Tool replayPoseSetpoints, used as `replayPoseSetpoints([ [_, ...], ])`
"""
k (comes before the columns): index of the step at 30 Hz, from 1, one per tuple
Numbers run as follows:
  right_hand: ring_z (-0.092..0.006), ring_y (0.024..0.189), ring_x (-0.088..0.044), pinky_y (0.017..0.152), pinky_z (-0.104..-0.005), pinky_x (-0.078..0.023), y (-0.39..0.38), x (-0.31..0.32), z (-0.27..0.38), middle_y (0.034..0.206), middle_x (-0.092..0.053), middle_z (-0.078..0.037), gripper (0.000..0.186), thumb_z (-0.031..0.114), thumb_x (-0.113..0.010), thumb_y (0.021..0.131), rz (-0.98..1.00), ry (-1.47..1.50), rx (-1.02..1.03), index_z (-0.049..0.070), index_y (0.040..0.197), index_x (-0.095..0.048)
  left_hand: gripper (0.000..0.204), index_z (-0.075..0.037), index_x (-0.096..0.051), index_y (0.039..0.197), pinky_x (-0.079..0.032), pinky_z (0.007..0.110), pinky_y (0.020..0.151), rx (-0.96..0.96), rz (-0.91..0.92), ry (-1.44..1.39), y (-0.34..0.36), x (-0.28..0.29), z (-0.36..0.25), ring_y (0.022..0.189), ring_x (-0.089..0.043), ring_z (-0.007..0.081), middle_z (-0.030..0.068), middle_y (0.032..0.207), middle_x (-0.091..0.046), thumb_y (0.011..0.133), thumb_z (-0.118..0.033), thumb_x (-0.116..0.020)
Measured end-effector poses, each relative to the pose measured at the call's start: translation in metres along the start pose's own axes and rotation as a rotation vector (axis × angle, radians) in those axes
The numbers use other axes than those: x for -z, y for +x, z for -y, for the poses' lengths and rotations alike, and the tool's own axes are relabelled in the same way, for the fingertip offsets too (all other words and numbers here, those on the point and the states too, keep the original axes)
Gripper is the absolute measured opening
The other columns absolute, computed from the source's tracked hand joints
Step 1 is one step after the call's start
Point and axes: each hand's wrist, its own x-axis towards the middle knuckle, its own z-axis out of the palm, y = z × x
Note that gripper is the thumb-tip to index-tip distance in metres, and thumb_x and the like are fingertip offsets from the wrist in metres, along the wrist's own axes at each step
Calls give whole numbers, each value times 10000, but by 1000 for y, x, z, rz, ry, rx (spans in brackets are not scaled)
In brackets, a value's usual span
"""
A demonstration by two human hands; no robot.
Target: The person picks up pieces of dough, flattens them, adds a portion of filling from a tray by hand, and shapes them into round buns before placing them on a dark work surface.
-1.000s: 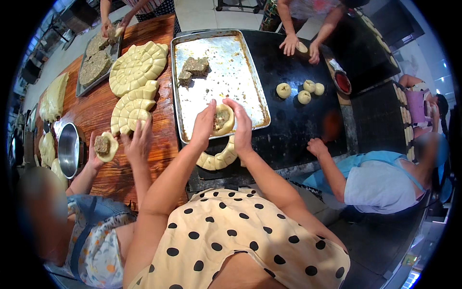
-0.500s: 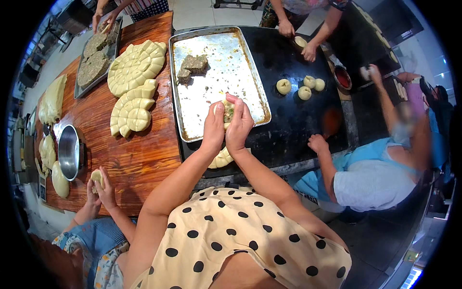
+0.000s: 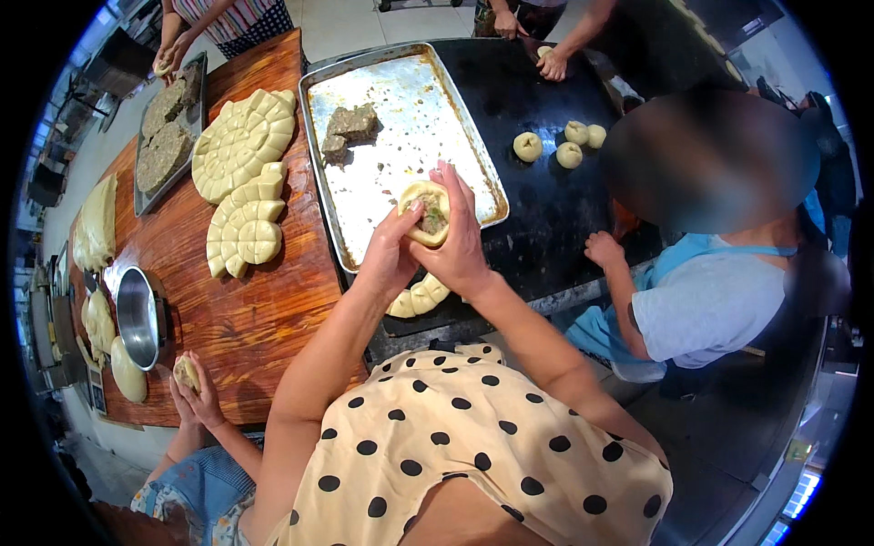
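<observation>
Between my palms sits a round dough bun (image 3: 426, 215), its top open on a pale filling with green bits. My left hand (image 3: 391, 244) cups its near left side, with the thumb over the rim at the filling. Against its right side lies my right hand (image 3: 462, 238), fingers pointing up and away. Both hands are above the near edge of a metal tray (image 3: 448, 114), which carries a broken lump of greyish filling (image 3: 350, 127) and scattered crumbs. Partly hidden below my wrists is a curved row of cut dough pieces (image 3: 419, 297).
Cut dough pieces (image 3: 244, 146) lie on the wooden table (image 3: 291, 309) to the left, near a steel bowl (image 3: 138, 308) and a second filling tray (image 3: 198, 118). Several closed buns (image 3: 570, 155) sit on the black worktop (image 3: 537, 205). Co-workers stand at left, right and far side.
My hands have tilted and parted, so the bun's open top and filling now show more fully. The person on the right has leaned in over the worktop. The whole view has shifted slightly.
</observation>
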Motion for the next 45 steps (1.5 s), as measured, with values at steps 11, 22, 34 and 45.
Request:
replayPoseSetpoints([
  [11,-363,1214,-525,1022,-430,-445,2,18,13,1331,-525,-182,931,171,-846,670,74,-21,86,16,1444,-353,497,-51,-426,1405,-528,299,903,-9,30,15,-18,-12,-9,1119,-594,144,65,1244,-568,998,-288,-583],
  [22,-349,1099,-631,972,-430,-516,26,41,25,1190,-639,-142,741,115,-825,629,57,-47,268,10,1296,-519,592,-47,-289,1518,-442,278,987,-4,215,470,-18,-23,-35,1232,-478,135,89,1376,-477,1030,-278,-533],
  [34,-297,1104,-653,983,-390,-491,23,30,23,1170,-679,-162,469,242,-669,896,-87,250,-18,-43,1258,-582,520,6,-527,1263,-478,361,895,-340,133,1102,-18,-36,-45,980,-628,302,210,1053,-636,1068,-426,-313],
  [45,-272,959,-645,929,-390,-503,33,31,39,980,-656,-102,316,130,-782,775,-110,255,229,36,1037,-631,913,-107,-51,1578,-288,405,1156,-46,241,60,-41,-42,-64,1384,-391,309,211,1505,-373,949,-736,-259],
])
